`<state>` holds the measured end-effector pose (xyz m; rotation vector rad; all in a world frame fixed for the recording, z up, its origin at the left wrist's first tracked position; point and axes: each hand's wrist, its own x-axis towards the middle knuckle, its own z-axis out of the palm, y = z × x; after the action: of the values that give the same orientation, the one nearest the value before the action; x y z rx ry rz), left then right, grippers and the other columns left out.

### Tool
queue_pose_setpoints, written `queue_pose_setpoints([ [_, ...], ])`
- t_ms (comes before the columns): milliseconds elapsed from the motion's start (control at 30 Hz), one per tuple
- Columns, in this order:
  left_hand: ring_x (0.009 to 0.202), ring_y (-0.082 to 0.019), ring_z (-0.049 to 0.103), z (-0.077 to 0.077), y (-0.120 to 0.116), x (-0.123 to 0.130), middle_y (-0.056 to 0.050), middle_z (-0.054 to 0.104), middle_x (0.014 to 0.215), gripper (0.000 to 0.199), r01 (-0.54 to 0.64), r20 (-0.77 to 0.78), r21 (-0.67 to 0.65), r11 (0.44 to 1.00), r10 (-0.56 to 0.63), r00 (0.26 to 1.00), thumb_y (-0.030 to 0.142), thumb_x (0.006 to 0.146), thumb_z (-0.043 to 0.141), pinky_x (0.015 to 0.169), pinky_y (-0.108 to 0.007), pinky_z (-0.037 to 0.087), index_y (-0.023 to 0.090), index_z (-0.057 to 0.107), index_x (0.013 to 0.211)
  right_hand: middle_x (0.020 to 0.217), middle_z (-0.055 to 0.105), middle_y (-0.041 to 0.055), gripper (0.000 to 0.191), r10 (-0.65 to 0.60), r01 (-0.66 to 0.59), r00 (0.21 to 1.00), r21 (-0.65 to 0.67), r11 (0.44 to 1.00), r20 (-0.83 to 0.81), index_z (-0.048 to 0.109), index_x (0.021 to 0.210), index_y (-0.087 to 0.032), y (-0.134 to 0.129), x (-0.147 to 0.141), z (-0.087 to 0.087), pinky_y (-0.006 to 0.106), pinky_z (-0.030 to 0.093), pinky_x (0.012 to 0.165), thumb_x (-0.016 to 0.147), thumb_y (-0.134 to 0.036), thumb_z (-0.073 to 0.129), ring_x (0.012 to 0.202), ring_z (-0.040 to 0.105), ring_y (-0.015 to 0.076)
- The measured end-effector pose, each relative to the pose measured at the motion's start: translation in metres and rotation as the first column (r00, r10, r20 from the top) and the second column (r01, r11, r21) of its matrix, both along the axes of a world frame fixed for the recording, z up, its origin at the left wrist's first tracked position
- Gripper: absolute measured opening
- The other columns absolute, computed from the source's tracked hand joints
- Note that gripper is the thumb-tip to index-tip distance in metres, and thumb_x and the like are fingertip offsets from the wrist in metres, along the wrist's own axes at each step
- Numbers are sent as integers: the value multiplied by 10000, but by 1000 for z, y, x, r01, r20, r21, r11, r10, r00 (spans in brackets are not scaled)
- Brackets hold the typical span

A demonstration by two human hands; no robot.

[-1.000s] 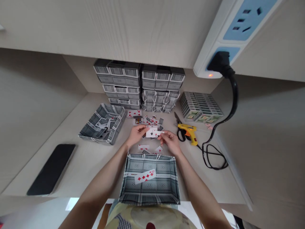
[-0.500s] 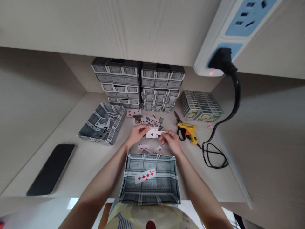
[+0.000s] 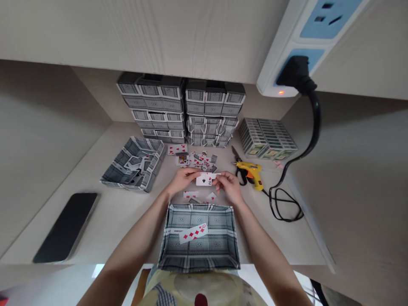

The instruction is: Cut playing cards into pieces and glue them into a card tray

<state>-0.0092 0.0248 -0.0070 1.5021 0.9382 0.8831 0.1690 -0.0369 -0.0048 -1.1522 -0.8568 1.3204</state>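
Observation:
Between my hands is a white playing card (image 3: 203, 180) showing a black spade, a red mark and a 2. A second card strip may overlap it, but I cannot tell. My left hand (image 3: 183, 179) pinches its left end and my right hand (image 3: 228, 185) grips the right end. Just beyond lie loose playing cards (image 3: 199, 159) in a heap, and a few cut card pieces (image 3: 190, 194) lie on the near side. Close to my body stands an open box made of cards (image 3: 219, 242), with a strip of diamonds (image 3: 193, 233) inside.
Left are a box of card scraps (image 3: 153, 170) and a black phone (image 3: 65, 227). Stacked card boxes (image 3: 162, 102) stand behind. A yellow glue gun (image 3: 251, 170), scissors (image 3: 241, 176), card packs (image 3: 267, 138) and a black cable (image 3: 287, 219) lie right. A power strip (image 3: 299, 46) hangs overhead.
The view has shifted slightly. Both hands stay at the card, whose printed face now lies a little flatter and shows the red mark more clearly.

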Motion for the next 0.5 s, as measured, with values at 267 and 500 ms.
queue_pose_setpoints([
  [267, 848, -203, 615, 1, -1, -5, -72, 684, 950, 263, 185, 163, -212, 960, -152, 975, 238, 645, 607, 751, -304, 473, 159, 701, 878, 523, 608, -13, 185, -49, 39, 993, 90, 995, 104, 545, 692, -162, 0, 0, 3, 208, 398, 361, 721, -339, 591, 357, 463, 79],
  [500, 794, -185, 613, 0, 1, 3, -87, 685, 875, 296, 89, 212, -305, 948, -23, 977, 325, 655, 637, 716, -294, 467, 119, 685, 861, 568, 608, -8, 231, -1, -25, 984, 143, 989, 176, 522, 697, -174, -1, -5, 4, 216, 420, 393, 747, -394, 573, 391, 476, 80],
])
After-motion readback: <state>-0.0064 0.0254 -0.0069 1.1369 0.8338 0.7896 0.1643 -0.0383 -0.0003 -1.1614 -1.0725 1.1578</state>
